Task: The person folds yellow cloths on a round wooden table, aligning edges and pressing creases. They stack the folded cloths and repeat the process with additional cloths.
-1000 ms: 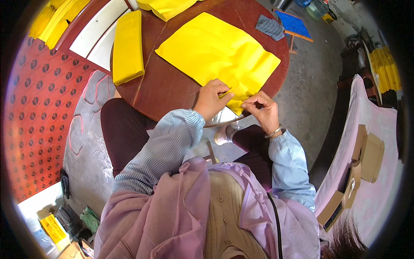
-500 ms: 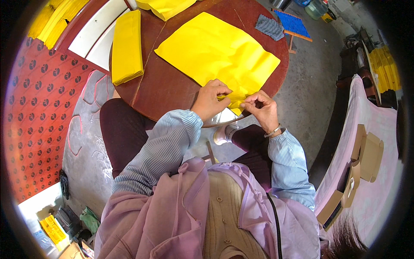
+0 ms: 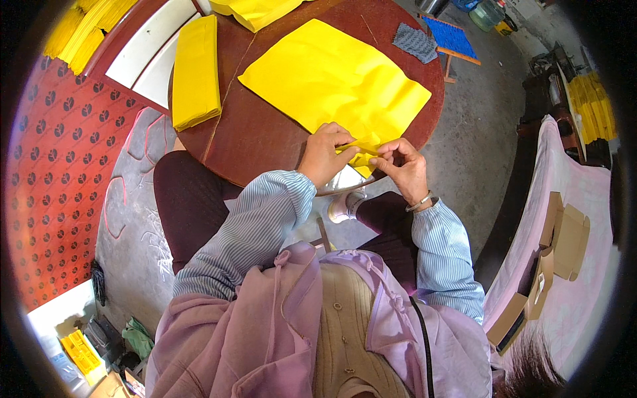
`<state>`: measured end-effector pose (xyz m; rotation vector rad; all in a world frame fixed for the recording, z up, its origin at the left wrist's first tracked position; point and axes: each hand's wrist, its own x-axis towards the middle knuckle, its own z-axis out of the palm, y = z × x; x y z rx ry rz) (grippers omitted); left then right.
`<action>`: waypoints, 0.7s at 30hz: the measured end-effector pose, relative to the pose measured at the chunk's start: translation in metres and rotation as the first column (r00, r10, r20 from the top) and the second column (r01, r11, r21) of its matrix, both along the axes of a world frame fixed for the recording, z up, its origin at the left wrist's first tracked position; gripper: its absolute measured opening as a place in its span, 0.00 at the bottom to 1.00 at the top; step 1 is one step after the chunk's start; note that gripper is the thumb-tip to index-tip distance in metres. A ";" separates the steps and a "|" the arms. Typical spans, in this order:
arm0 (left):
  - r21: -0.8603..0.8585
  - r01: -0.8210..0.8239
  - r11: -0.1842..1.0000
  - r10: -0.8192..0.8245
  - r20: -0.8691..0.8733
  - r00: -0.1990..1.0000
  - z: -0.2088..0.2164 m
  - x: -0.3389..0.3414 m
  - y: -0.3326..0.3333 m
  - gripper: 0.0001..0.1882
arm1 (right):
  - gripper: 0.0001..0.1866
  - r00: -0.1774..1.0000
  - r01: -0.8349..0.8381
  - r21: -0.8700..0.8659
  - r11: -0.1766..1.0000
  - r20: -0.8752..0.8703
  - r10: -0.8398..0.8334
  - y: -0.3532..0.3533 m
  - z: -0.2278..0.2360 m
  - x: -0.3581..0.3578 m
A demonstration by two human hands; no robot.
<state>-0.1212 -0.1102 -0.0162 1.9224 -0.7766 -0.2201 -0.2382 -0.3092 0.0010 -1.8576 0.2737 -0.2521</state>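
A large yellow fabric-like sheet, perhaps a flat bag [image 3: 332,73], lies on the round brown table [image 3: 265,146]. Its near edge is gathered between my two hands at the table's front rim. My left hand [image 3: 325,154] pinches that edge between thumb and fingers. Close on its right, my right hand [image 3: 403,169] pinches the same edge with thumb and forefinger. Between the hands the yellow material is raised in a small fold, and a corner hangs just past the rim. Both forearms wear striped light blue sleeves.
A folded yellow stack [image 3: 196,73] lies on the table's left, another yellow piece [image 3: 259,10] at its far edge. A grey knitted cloth [image 3: 415,42] sits at the far right, near a blue-topped stool [image 3: 451,38]. An opened cardboard box [image 3: 570,242] rests on a pink-covered surface at right.
My left hand has shifted slightly right, and the fold between my hands stands up more. The rest of the yellow sheet has stayed in place.
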 end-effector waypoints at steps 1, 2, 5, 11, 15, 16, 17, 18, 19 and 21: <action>-0.004 -0.003 1.000 0.003 -0.002 1.000 0.000 0.000 0.000 0.11 | 0.12 1.000 0.014 -0.007 1.000 0.018 -0.013 0.001 0.001 0.000; -0.008 -0.006 1.000 0.006 -0.005 1.000 0.000 0.000 0.000 0.11 | 0.12 0.999 0.028 -0.021 0.999 0.030 -0.028 0.002 0.002 0.000; 0.000 -0.019 1.000 0.019 -0.017 1.000 0.001 0.001 -0.001 0.12 | 0.12 0.999 0.016 -0.072 0.997 0.032 -0.014 0.002 0.007 -0.004; 0.025 -0.015 1.000 0.016 -0.037 0.999 0.001 0.002 -0.001 0.14 | 0.09 0.997 -0.045 -0.236 0.971 0.047 0.058 -0.001 0.012 -0.008; 0.001 0.003 1.000 -0.003 -0.024 1.000 0.000 0.002 0.000 0.13 | 0.07 0.998 -0.048 -0.171 0.984 0.038 0.056 -0.003 0.008 -0.006; -0.003 0.008 1.000 -0.008 -0.024 1.000 0.000 0.003 0.001 0.13 | 0.07 0.998 -0.043 -0.158 0.987 0.039 0.050 -0.003 0.007 -0.005; -0.008 0.012 1.000 -0.012 -0.022 1.000 0.000 0.003 0.001 0.12 | 0.07 0.998 -0.042 -0.128 0.991 0.049 0.049 -0.003 0.006 -0.004; -0.013 0.017 1.000 -0.017 -0.021 1.000 0.000 0.003 0.001 0.12 | 0.07 0.996 -0.047 -0.087 0.995 0.066 0.053 -0.003 0.005 -0.004; -0.015 0.025 1.000 -0.025 -0.022 0.999 0.000 0.003 0.001 0.12 | 0.07 0.998 -0.044 -0.083 0.996 0.043 0.048 -0.003 0.005 -0.003; -0.019 0.043 0.999 -0.043 -0.024 0.999 0.001 0.004 0.002 0.11 | 0.08 0.998 -0.053 -0.057 0.997 0.021 0.055 -0.003 0.005 -0.003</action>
